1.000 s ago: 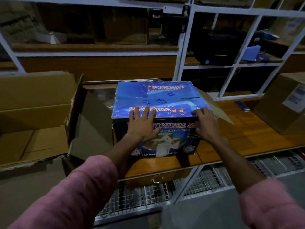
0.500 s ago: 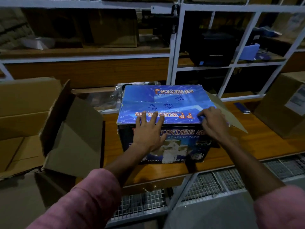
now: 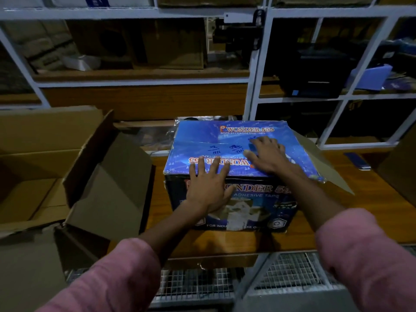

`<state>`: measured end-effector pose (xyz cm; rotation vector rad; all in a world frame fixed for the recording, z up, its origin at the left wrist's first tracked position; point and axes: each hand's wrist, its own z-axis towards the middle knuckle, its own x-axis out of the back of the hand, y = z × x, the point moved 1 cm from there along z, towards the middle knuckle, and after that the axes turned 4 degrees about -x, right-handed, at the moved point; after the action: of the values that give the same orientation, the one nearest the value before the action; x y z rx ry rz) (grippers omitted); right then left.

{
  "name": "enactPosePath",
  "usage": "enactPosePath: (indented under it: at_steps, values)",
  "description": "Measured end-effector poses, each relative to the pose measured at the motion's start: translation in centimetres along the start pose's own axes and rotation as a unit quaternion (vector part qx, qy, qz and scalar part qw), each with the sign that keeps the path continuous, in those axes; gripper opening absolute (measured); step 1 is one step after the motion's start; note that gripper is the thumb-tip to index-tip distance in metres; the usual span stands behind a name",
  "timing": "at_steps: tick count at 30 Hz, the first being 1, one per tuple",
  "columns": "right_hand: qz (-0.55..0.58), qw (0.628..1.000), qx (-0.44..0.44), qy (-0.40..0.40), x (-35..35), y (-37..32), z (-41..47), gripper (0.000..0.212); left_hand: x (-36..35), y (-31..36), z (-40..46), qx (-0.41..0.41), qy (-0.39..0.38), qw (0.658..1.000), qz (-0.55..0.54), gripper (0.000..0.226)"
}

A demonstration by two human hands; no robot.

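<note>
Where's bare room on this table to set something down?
Bare table right of the blue box, between its side flap and the brown carton; a small dark item lies at the back. Left is crowded: the open carton's flaps stand close to the box.

I record the blue carton (image 3: 238,140) as printed cardboard, its top glossy and light-catching, creased along the flaps. The worktop (image 3: 371,199) is wood, smooth and varnished. The open box (image 3: 108,176) is plain brown corrugated card, matt. The shelf frame (image 3: 254,86) reads as white-painted metal. The mesh (image 3: 292,273) is bare wire. The sleeves (image 3: 112,278) are pink cloth.
</note>
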<state>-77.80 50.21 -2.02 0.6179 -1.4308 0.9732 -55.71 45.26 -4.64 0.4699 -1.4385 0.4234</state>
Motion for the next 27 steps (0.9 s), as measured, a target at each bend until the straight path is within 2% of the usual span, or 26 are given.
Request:
enactPosePath:
  at_steps: [2,4,8,10,12,14,17,19,21,23,25,27]
  values:
    - [-0.019,0.998,-0.007,-0.057,0.4,-0.7,1.5,0.067,1.1,-0.3,0.4,0.003,-0.008,1.000,-0.029,0.073]
    - [-0.016,0.998,-0.018,-0.060,1.6,-1.4,2.3,0.066,2.7,-0.7,1.0,0.013,0.005,0.999,-0.035,0.074]
    - [0.022,0.995,-0.002,0.096,6.8,-2.6,1.2,0.056,7.6,-1.1,2.8,0.021,0.079,0.997,0.009,0.076]
    - [0.038,0.990,0.021,0.138,9.8,-2.8,0.0,0.046,10.5,-0.4,3.5,0.023,0.119,0.991,0.055,0.073]
    - [0.064,0.988,0.046,0.134,12.6,-3.1,-1.5,0.036,13.5,0.8,3.4,-0.002,0.167,0.982,0.089,0.062]
    - [0.083,0.993,0.045,0.068,14.9,-3.5,-3.0,0.028,16.0,2.1,2.9,-0.037,0.191,0.979,0.055,0.051]
    - [0.152,0.978,-0.004,-0.141,16.6,-4.0,-5.2,0.018,17.7,3.5,2.7,-0.046,0.133,0.990,-0.024,0.045]
    - [0.153,0.961,-0.016,-0.229,16.0,-3.9,-6.1,0.015,17.7,4.4,2.3,-0.059,0.025,0.997,-0.041,0.038]
    - [0.145,0.953,-0.032,-0.263,14.1,-3.6,-6.5,0.014,16.3,5.2,1.7,-0.093,-0.112,0.988,-0.058,0.032]
    - [0.085,0.956,0.000,-0.281,12.0,-3.3,-6.9,0.020,13.8,5.5,1.0,-0.129,-0.191,0.972,-0.052,0.031]
    - [0.017,0.959,0.043,-0.281,9.7,-3.1,-7.6,0.030,10.4,5.3,0.6,-0.139,-0.198,0.970,-0.027,0.034]
    - [0.039,0.966,0.043,-0.252,7.8,-3.0,-8.5,0.040,7.4,4.9,0.4,-0.122,-0.168,0.978,-0.004,0.033]
